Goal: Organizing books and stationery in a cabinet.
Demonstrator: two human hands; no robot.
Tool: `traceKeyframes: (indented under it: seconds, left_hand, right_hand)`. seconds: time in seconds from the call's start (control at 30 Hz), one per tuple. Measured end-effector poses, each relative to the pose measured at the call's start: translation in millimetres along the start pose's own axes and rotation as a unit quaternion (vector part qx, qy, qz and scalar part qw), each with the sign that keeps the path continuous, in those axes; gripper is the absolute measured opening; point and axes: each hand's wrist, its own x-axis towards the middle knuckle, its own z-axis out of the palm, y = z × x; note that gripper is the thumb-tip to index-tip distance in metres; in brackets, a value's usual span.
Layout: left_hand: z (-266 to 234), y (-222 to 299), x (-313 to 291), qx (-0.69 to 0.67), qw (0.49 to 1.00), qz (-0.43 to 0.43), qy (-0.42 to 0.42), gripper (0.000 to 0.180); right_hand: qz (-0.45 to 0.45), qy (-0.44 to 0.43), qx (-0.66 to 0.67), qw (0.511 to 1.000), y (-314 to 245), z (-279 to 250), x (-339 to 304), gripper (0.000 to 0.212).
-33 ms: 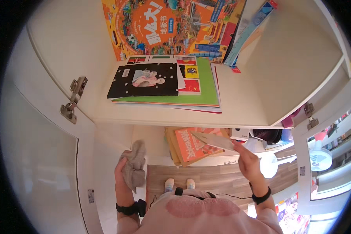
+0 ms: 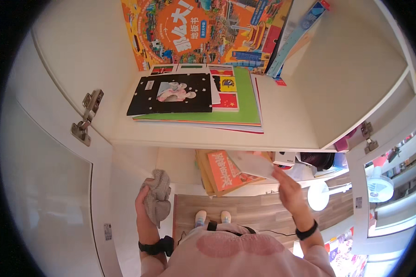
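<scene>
My left hand [image 2: 142,199] is closed on a crumpled grey cloth [image 2: 158,197], left of the lower shelf's front edge. At the right, my right hand [image 2: 290,190] grips the near end of a thin pale sheet or booklet [image 2: 252,164]; its kind is not plain. That pale piece covers part of an orange book [image 2: 223,171] with white lettering, which rests on brown paper-like covers [image 2: 207,177] on the lower shelf. Whether the pale piece touches the book, I cannot tell.
Above, the upper shelf [image 2: 291,124] bears a black booklet [image 2: 171,94] on a green folder [image 2: 194,117]. Behind stand a large orange picture book [image 2: 226,32] and a light-blue ruler-like strip [image 2: 293,39]. Cabinet doors stand open on both sides, the left with a metal hinge [image 2: 88,117].
My right hand has shifted slightly left, and the pale piece has turned to show more of its broad face over the orange book. The grey cloth has shifted a little in my left hand.
</scene>
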Motion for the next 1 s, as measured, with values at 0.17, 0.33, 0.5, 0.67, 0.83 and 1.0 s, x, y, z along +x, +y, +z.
traceKeyframes:
  seconds: [0.17,0.33,0.5,0.67,0.83,1.0]
  left_hand:
    - [-42.7,-13.7,11.6,0.008,1.0,-0.016,0.018,0.035]
    - [-55.2,-13.3,-3.2,-0.002,0.999,-0.027,0.037,0.036]
    - [-59.7,-5.6,-5.8,-0.039,0.998,-0.049,-0.009,0.033]
    - [-35.7,-10.6,6.5,-0.002,0.994,-0.082,-0.075,0.033]
    - [0.9,7.5,-21.1,0.009,0.997,-0.074,0.005,0.028]
    - [-10.5,16.4,-23.2,-0.006,0.998,-0.054,-0.016,0.028]
  right_hand:
    - [-0.093,-0.144,-0.095,0.981,37.0,116.7,-3.9,0.06]
    - [0.017,-0.251,0.132,0.959,-28.8,51.5,20.7,0.062]
    - [-0.207,-0.193,0.15,0.947,-109.6,-59.8,156.4,0.054]
    - [-0.257,-0.235,0.079,0.934,-112.6,-0.8,290.5,0.067]
    - [-0.257,-0.31,-0.062,0.913,-107.8,39.7,322.0,0.064]
    - [-0.254,-0.278,-0.044,0.925,-107.4,33.4,318.7,0.046]
